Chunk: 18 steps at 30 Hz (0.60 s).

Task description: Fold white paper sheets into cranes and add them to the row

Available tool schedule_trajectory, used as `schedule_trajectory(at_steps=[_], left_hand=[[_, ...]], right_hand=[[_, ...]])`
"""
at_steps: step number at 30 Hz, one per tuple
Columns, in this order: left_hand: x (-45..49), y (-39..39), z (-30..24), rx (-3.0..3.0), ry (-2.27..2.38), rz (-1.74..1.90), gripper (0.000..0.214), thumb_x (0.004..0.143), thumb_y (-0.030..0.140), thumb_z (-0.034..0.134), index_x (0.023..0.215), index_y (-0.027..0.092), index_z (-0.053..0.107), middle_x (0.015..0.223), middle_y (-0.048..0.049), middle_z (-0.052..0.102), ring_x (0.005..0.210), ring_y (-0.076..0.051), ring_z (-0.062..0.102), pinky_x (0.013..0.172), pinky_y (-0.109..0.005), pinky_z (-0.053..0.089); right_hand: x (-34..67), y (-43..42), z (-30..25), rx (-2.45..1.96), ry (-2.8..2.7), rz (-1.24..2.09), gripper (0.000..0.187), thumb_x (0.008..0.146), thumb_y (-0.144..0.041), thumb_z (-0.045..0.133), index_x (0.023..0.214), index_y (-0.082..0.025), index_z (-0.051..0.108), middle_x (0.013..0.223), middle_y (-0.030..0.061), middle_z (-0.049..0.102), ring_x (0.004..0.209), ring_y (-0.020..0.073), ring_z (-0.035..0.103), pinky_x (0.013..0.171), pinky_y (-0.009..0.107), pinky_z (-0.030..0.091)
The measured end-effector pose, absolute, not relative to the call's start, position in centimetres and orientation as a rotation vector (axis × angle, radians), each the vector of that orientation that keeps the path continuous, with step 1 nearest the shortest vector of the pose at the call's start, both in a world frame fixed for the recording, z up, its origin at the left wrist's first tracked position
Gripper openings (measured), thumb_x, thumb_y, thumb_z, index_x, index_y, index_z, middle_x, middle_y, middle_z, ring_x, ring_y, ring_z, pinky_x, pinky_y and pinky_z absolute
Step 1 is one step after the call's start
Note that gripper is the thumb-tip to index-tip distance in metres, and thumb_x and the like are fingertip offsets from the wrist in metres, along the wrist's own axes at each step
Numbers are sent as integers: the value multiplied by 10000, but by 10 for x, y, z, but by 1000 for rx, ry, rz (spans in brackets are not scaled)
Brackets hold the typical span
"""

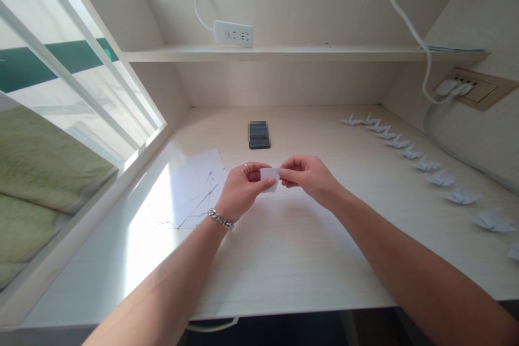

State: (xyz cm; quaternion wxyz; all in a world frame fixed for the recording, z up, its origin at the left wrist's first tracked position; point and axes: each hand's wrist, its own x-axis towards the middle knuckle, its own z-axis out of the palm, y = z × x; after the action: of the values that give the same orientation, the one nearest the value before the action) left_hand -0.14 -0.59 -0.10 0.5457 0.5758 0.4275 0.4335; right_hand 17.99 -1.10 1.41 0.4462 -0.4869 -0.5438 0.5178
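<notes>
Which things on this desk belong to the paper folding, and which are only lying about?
Belong to the folding: left hand, right hand, small folded paper held between them, stack of paper sheets, row of folded cranes.
Lying about: phone, power strip, wall socket, white cable.

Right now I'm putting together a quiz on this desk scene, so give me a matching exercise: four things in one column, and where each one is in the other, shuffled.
Things
1. small folded paper
2. phone
3. power strip
4. paper cranes

Places
A. on the shelf above the desk
B. in a row along the right side of the desk
C. pinched between the left hand and the right hand
D. lying flat near the middle back of the desk

Pairs: 1-C, 2-D, 3-A, 4-B
</notes>
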Motion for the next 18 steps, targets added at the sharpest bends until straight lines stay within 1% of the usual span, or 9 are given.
schedule_trajectory(at_steps=[3,6,8,13,18], left_hand=[[-2,-5,8,1257,1023,1049,348,628,239,832,908,115,667,819,-94,743,724,-183,686,700,-330,552],[1,-2,15,1323,1070,991,302,608,182,827,863,104,685,790,-95,743,694,-177,680,678,-321,545],[3,0,14,1367,1065,952,269,617,181,819,845,107,697,766,-85,738,687,-175,675,668,-316,538],[4,-2,0,1342,996,901,194,675,246,804,790,127,703,712,-47,711,665,-147,651,638,-285,521],[-1,-6,-3,1277,899,948,128,694,217,799,787,150,741,693,-28,712,655,-126,643,622,-252,511]], right_hand=[[178,-10,19,-1198,-1285,1330,162,668,-264,762,708,-143,661,610,27,655,613,141,616,646,306,519],[181,-10,17,-1176,-1361,1362,176,668,-275,771,747,-141,687,617,24,659,606,136,611,634,300,513],[185,-10,12,-1170,-1373,1350,180,675,-288,770,745,-143,690,613,21,657,598,134,607,618,293,503],[191,-14,-1,-1176,-1356,1384,167,670,-278,780,719,-143,696,587,9,641,576,124,599,585,275,489],[188,-18,1,-1079,-1257,1457,221,610,-295,835,739,-148,734,611,10,661,574,126,620,577,268,502]])
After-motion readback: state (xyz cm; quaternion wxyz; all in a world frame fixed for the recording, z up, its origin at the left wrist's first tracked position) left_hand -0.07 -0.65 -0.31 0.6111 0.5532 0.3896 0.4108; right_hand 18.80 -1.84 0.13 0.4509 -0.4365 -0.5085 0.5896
